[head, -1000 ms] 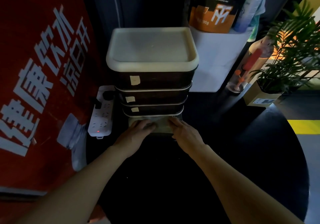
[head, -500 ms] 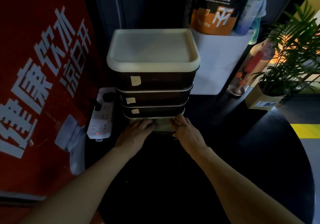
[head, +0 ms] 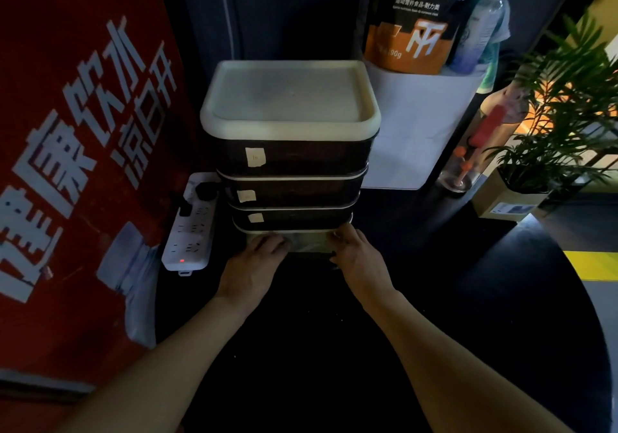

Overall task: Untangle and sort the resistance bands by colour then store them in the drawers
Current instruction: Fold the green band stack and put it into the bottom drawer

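A dark stacked drawer unit (head: 291,158) with a white lid stands at the back of a black round table (head: 485,332). Its three upper drawers are closed and each carries a small paper label. The bottom drawer (head: 307,244) sticks out a little, and something pale greenish shows inside it; I cannot tell whether it is a band. My left hand (head: 254,265) rests on the drawer's front left, fingers laid over the rim. My right hand (head: 359,258) presses on the front right corner. No loose bands are visible on the table.
A white power strip (head: 190,235) with a lit red light lies just left of the drawers. A red banner (head: 67,165) stands along the left side. Behind right are a white bin (head: 418,131) holding a powder bag, a bottle (head: 481,141) and a potted plant (head: 568,114).
The bottom drawer has slid slightly further into the unit under both hands. Both hands moved a little toward the unit with it.
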The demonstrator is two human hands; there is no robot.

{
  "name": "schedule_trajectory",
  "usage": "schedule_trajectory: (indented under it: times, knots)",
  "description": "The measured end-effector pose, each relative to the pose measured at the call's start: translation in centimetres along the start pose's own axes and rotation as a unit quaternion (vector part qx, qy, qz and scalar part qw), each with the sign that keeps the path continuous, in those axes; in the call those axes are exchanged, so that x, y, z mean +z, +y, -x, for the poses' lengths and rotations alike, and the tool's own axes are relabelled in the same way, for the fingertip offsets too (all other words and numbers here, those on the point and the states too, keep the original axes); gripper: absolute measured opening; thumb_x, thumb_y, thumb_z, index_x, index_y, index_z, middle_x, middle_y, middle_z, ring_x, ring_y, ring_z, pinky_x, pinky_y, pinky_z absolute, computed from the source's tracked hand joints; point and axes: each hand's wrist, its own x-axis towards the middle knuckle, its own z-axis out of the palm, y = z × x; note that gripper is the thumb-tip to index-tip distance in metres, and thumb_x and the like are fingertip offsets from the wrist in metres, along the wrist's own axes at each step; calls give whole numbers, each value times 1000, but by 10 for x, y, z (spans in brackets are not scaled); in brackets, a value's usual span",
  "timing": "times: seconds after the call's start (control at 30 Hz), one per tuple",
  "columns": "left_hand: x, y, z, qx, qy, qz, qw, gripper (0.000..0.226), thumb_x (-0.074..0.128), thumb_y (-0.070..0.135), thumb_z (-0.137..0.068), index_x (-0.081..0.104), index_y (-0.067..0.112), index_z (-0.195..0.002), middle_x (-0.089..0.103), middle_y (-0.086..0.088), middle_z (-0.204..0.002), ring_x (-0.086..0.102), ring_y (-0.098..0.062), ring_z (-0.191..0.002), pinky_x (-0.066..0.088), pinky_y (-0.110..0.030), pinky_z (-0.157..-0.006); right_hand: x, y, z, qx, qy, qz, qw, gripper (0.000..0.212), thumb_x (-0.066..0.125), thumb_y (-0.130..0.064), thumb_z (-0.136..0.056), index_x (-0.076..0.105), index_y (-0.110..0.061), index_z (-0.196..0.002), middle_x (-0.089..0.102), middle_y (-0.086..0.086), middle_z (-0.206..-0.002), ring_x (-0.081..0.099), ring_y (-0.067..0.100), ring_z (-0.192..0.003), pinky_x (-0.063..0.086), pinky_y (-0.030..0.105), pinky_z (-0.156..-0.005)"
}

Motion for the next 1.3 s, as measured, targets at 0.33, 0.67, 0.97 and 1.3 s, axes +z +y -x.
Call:
schedule_trajectory:
  times: [0.33,0.67,0.97,1.3]
  knots:
    - [6,0,5,-199,151,153,956,45,66,-2,-76,56,6,-119,49,-14,-123,46,-32,-112,43,-39,-90,3,5,0,88,112,-126,982,54,73,-19,-77,44,-10,-122,36,4,-133,41,21,-121,55,35,-77]
    - [10,-27,-14,-317,136,386,856,88,80,9,-69,32,13,-143,41,-3,-142,35,-18,-133,27,-23,-103,14,16,-21,172,76,-357,915,73,75,-9,-74,41,-24,-137,53,-2,-132,50,17,-123,39,29,-98]
    - [17,-31,-20,-351,188,431,810,76,83,11,-64,46,15,-130,52,-4,-133,44,-20,-127,35,-35,-107,26,7,-25,227,157,-429,860,58,73,-8,-75,49,-27,-124,60,-6,-119,57,14,-111,47,35,-96]
    - [24,-38,-21,-344,216,428,807,72,84,12,-63,49,12,-127,54,-4,-129,47,-19,-122,39,-34,-104,36,2,-31,238,190,-424,853,51,71,-10,-79,48,-28,-121,59,-7,-118,57,12,-108,48,30,-87]
